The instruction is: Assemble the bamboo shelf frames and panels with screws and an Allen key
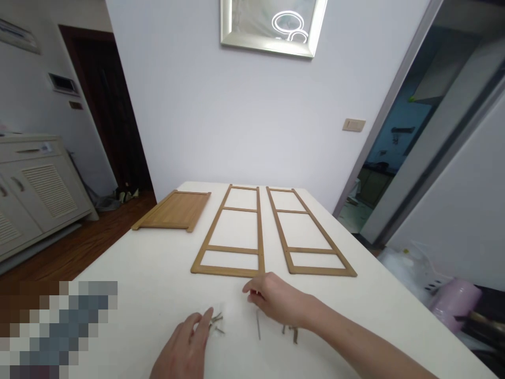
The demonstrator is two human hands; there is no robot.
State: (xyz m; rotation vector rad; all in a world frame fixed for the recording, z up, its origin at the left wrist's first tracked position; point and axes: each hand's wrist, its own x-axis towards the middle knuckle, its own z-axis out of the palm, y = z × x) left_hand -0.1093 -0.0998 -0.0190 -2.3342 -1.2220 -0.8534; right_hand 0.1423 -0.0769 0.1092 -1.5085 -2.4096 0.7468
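On the table [158,284], the left hand [183,345] is curving its fingers beside screws [216,318], perhaps keeping them together; the right hand [278,299] is curling near a thin rod [259,327]. Any pinching is unclear.

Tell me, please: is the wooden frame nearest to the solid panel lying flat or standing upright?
Lying flat. The wooden frame rests along its whole length on the white table, which shows through all its openings.
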